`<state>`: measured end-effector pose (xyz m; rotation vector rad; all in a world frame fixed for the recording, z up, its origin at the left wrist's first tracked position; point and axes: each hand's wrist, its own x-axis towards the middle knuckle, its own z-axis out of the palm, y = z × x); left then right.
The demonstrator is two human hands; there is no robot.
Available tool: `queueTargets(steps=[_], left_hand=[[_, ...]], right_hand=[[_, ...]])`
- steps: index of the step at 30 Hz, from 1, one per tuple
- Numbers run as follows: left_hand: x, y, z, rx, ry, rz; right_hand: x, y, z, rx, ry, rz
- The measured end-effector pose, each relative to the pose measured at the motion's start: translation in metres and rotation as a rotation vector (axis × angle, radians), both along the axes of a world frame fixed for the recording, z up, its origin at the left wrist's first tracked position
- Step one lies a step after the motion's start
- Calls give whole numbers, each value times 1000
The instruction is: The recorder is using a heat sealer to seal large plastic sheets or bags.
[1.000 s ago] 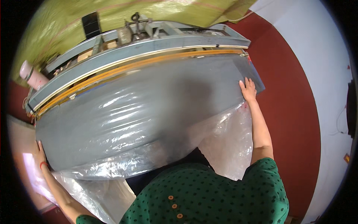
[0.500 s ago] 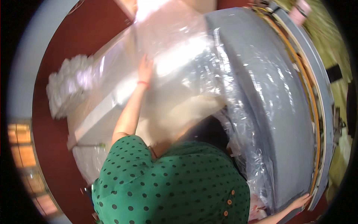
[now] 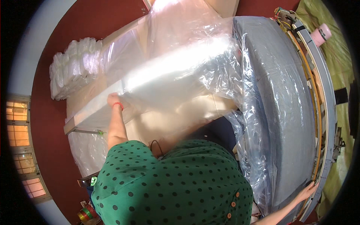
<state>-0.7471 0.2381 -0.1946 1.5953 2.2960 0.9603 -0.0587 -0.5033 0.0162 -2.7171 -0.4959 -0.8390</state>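
Observation:
My left hand (image 3: 113,99) is closed in a fist at the near left edge of a large sheet of clear plastic film (image 3: 168,80), apparently gripping it. A red band circles that wrist. The film spreads over a pale table (image 3: 183,112) and reaches the padded grey surface on the right, where it lies crumpled. At the lower right, my right hand (image 3: 308,190) lies with fingers stretched out on the near end of a long grey bar (image 3: 325,150). A thin orange strip (image 3: 317,112) runs beside this bar.
Bundled clear plastic bags (image 3: 75,67) sit at the table's far left. A grey padded surface (image 3: 288,112) fills the right side. Beyond the bar lie a pink cylinder (image 3: 321,34) and yellow-green sheeting (image 3: 339,48). Coloured tape rolls (image 3: 85,213) are at lower left.
My left hand has come back toward me and to the left, from lying spread on the film to a closed fist at its edge. My right hand stays by the bar, slightly higher in view.

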Motion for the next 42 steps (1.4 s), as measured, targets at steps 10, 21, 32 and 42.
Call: queueTargets(steps=[10, 21, 32, 42], left_hand=[[34, 28, 51, 157, -23, -99], [-48, 33, 16, -257, 97, 88], [252, -22, 170, -401, -1142, -886], [445, -203, 324, -325, -695, -1821]], right_hand=[[-8, 28, 3, 86, -67, 62], [-10, 19, 13, 107, 87, 65], [-61, 200, 28, 211, 355, 391], [-179, 397, 67, 1132, 925, 1062]])
